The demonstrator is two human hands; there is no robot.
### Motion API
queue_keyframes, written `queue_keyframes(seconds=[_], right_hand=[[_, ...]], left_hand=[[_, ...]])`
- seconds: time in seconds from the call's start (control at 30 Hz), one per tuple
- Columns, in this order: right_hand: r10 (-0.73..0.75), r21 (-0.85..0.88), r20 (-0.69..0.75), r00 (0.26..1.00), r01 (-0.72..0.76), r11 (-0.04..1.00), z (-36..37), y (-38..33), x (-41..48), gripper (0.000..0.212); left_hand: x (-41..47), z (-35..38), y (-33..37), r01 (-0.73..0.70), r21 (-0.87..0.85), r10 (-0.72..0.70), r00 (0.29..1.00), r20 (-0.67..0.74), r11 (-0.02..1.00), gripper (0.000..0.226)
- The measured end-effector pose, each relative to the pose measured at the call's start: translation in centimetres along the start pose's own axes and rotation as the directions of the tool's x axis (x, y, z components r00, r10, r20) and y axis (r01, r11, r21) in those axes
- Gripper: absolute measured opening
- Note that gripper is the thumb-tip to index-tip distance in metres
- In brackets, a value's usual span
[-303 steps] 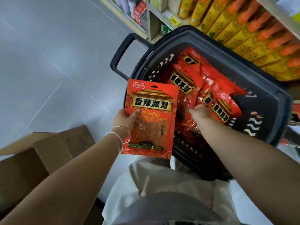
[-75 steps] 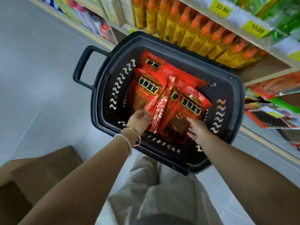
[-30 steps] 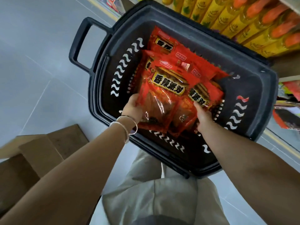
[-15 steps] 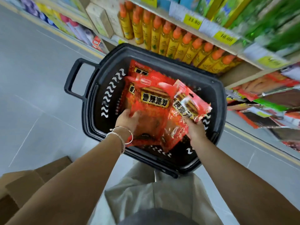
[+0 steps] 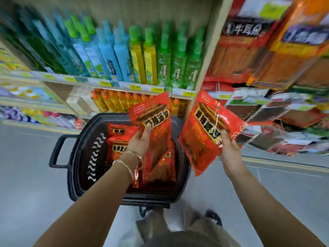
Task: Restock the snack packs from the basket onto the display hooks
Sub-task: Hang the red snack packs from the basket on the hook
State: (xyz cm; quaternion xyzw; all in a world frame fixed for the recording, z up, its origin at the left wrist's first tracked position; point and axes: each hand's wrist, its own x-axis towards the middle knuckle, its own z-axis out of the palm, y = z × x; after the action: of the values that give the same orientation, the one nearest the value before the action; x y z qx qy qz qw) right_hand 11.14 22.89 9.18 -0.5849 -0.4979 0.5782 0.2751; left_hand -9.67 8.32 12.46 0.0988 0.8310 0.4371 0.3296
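Note:
My left hand [image 5: 139,142] grips a bunch of red snack packs [image 5: 156,132] lifted above the black basket [image 5: 85,157]; the thumb lies across the front pack's label. My right hand [image 5: 228,148] holds another red snack pack [image 5: 204,139] by its right edge, raised to the right of the basket and tilted toward the hanging display. More red packs [image 5: 117,138] lie inside the basket at its left. The whole view is blurred by motion.
Hanging snack bags [image 5: 267,113] fill the display at the right, with large orange packs [image 5: 249,41] above. Shelves straight ahead carry blue, yellow and green bottles [image 5: 138,56] and orange-capped bottles [image 5: 115,100]. The basket stands on a grey floor [image 5: 26,166].
Both hands have lifted their packs up out of the basket. The right hand's pack has swung out to the right. My view has tilted up toward the shelves.

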Motion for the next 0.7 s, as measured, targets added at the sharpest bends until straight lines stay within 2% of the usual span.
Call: queue_keyframes(seconds=[0.07,0.13,0.27,0.43,0.5,0.57,0.7], right_hand=[[-0.185,-0.039,-0.066,0.980,0.183,0.982,-4.3,-2.4,0.6,0.027],[-0.361,-0.092,-0.064,0.930,0.355,0.930,-9.0,-4.7,1.0,0.025],[-0.572,-0.120,-0.009,0.820,0.567,0.815,-17.9,-9.4,2.2,0.020],[-0.648,-0.096,-0.069,0.759,0.641,0.761,-27.0,-15.9,4.0,0.007],[-0.662,-0.079,-0.116,0.740,0.658,0.749,-29.8,-18.8,4.5,0.017],[-0.684,-0.108,-0.123,0.719,0.675,0.729,-32.1,-21.4,5.1,0.016],[-0.718,-0.127,-0.193,0.669,0.709,0.694,-35.3,-26.6,7.0,0.018]], left_hand=[[-2.1,2.4,3.2,-0.065,-0.016,0.065,0.998,-0.009,0.998,0.064],[-4.6,5.3,6.2,-0.160,-0.014,0.159,0.987,-0.011,0.987,0.057],[-9.0,11.2,12.0,-0.382,-0.017,0.381,0.924,-0.034,0.924,0.031],[-13.2,16.6,19.7,-0.548,-0.069,0.544,0.836,-0.069,0.833,0.022],[-14.4,18.0,23.1,-0.565,-0.144,0.550,0.825,-0.131,0.813,0.021],[-15.2,19.2,26.5,-0.562,-0.196,0.534,0.826,-0.180,0.803,0.030],[-16.4,20.9,32.3,-0.598,-0.193,0.550,0.797,-0.250,0.778,0.052]])
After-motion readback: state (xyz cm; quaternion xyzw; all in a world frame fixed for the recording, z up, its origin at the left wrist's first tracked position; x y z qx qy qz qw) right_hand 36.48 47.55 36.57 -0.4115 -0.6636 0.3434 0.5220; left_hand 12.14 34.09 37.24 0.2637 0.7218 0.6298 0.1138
